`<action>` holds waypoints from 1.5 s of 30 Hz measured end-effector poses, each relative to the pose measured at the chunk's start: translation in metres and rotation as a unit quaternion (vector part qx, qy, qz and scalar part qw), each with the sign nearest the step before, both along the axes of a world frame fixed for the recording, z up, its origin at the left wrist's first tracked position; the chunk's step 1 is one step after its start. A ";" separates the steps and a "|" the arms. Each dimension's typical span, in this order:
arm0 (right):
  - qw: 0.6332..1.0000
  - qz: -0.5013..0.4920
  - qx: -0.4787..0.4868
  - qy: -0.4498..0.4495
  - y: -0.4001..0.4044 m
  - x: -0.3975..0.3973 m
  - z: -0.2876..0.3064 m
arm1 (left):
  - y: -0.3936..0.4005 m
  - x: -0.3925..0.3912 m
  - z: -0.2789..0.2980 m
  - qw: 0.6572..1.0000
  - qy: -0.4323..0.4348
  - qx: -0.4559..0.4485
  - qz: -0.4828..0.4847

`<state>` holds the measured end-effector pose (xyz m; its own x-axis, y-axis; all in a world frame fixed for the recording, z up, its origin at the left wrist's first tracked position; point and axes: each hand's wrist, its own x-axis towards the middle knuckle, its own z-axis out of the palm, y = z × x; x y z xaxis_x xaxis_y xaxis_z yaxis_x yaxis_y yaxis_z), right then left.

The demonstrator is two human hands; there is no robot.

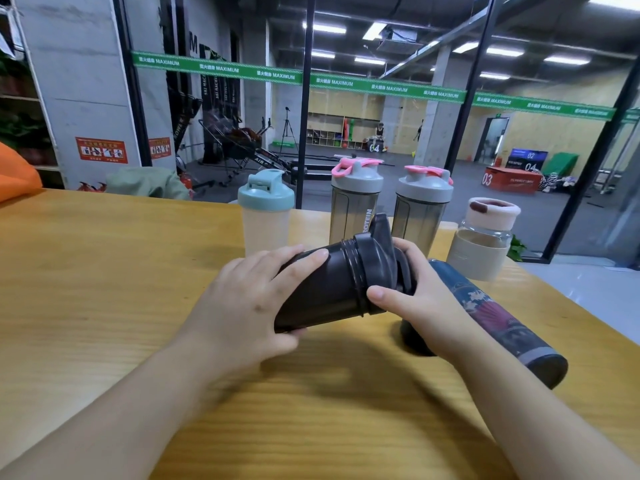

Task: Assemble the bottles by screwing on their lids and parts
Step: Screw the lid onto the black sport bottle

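Listing largest first, w/ risk per item: wooden table (104, 289), flat, bears everything; hazard only as a hard landing if sth drops. Patterned flask (498, 317), lying on its side at approx 3 o'clock of the hands, just beside the right wrist; round body, prob. rolls if the forearm nudges it, and the table's right edge is near. Two grey shakers w/ pink-trimmed lids (356, 206) (422, 209) standing at 12 o'clock behind the work, lids on; a wide twist of the elbow could tip them, judged unlikely. Frosted shaker w/ pale blue lid (266, 216) at 11 o'clock, upright, capped, same risk. Glass jar w/ pink cap (485, 237) at 2 o'clock, upright; glass, so the worst thing to knock. Black shaker body (311, 296), the item in hand, held tilted above table centre, mouth toward 2 o'clock, threads showing. Black lid (381, 254) sits at the mouth at a slant, not seated; main risk here: cross-threading if turned while askew, or the lid popping off. Left hand (242, 306) wrapped round the body, fingers closed on it. Right hand (415, 299) cupped over the lid, thumb and fingers pressed on its rim. Small dark part (414, 341) on the table under the right hand, mostly hidden; cannot tell what it is; could be swept aside.
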<state>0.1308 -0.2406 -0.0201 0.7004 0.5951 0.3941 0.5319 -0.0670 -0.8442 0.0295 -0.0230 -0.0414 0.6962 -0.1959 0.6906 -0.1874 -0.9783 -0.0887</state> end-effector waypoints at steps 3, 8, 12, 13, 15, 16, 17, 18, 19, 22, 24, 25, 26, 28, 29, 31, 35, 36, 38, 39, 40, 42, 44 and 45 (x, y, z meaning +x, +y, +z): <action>1.000 0.016 -0.019 -0.011 0.001 0.001 -0.002 | 0.005 -0.004 0.003 0.999 0.023 -0.014 -0.027; 0.998 0.038 -0.039 -0.030 0.001 0.001 -0.001 | 0.011 -0.011 0.006 0.996 0.063 -0.043 -0.053; 0.999 0.013 -0.034 -0.011 -0.001 0.004 -0.001 | 0.006 -0.010 0.007 0.998 0.032 -0.025 -0.048; 0.999 0.002 -0.033 -0.005 -0.001 0.005 -0.002 | 0.006 -0.009 0.007 0.999 0.025 -0.017 -0.044; 0.999 -0.013 -0.040 0.002 0.001 0.004 -0.002 | 0.006 -0.008 0.006 0.999 0.020 0.004 -0.036; 0.999 -0.014 -0.040 0.012 0.002 0.002 -0.002 | 0.007 -0.007 0.006 0.999 0.020 0.018 -0.031; 0.999 -0.011 -0.032 0.032 0.004 0.001 -0.002 | 0.008 -0.006 0.005 0.999 0.021 0.031 -0.026; 0.998 -0.010 -0.025 0.054 0.006 -0.001 -0.002 | 0.009 -0.005 0.004 0.999 0.022 0.039 -0.022; 0.997 -0.010 -0.022 0.070 0.008 -0.003 -0.002 | 0.009 -0.004 0.003 0.999 0.025 0.039 -0.019; 0.996 -0.013 -0.027 0.084 0.011 -0.005 -0.001 | 0.008 -0.005 0.003 0.999 0.037 0.017 -0.010; 0.998 0.003 -0.039 0.046 0.008 0.000 0.000 | 0.008 -0.006 0.003 0.999 0.048 -0.015 -0.011; 0.998 0.015 -0.056 0.015 0.004 0.003 0.001 | 0.008 -0.006 0.003 0.998 0.054 -0.035 -0.013; 0.997 0.032 -0.071 -0.012 0.000 0.006 0.002 | 0.009 -0.007 0.003 0.997 0.061 -0.054 -0.017; 0.993 0.070 -0.084 -0.040 -0.007 0.011 0.004 | 0.009 -0.009 0.005 0.994 0.069 -0.083 -0.025; 0.992 0.086 -0.082 -0.041 -0.009 0.012 0.005 | 0.009 -0.010 0.006 0.993 0.073 -0.093 -0.030; 0.991 0.116 -0.067 -0.031 -0.012 0.015 0.007 | 0.009 -0.011 0.007 0.990 0.084 -0.103 -0.037; 0.990 0.130 -0.050 -0.009 -0.015 0.018 0.007 | 0.011 -0.012 0.006 0.985 0.109 -0.120 -0.060; 0.991 0.122 -0.051 -0.012 -0.015 0.019 0.007 | 0.012 -0.012 0.006 0.984 0.114 -0.123 -0.062; 0.993 0.103 -0.052 -0.020 -0.014 0.020 0.006 | 0.012 -0.012 0.005 0.984 0.116 -0.118 -0.062; 0.994 0.089 -0.053 -0.023 -0.014 0.021 0.006 | 0.012 -0.012 0.005 0.985 0.112 -0.115 -0.063; 0.995 0.074 -0.056 -0.029 -0.014 0.021 0.006 | 0.012 -0.012 0.005 0.986 0.110 -0.113 -0.063; 0.996 0.037 -0.062 -0.053 -0.014 0.020 0.005 | 0.011 -0.012 0.005 0.987 0.103 -0.111 -0.062; 0.996 -0.003 -0.049 -0.078 -0.012 0.020 0.004 | 0.010 -0.012 0.005 0.990 0.086 -0.096 -0.062; 0.995 -0.019 -0.038 -0.086 -0.010 0.019 0.004 | 0.009 -0.012 0.005 0.991 0.078 -0.085 -0.061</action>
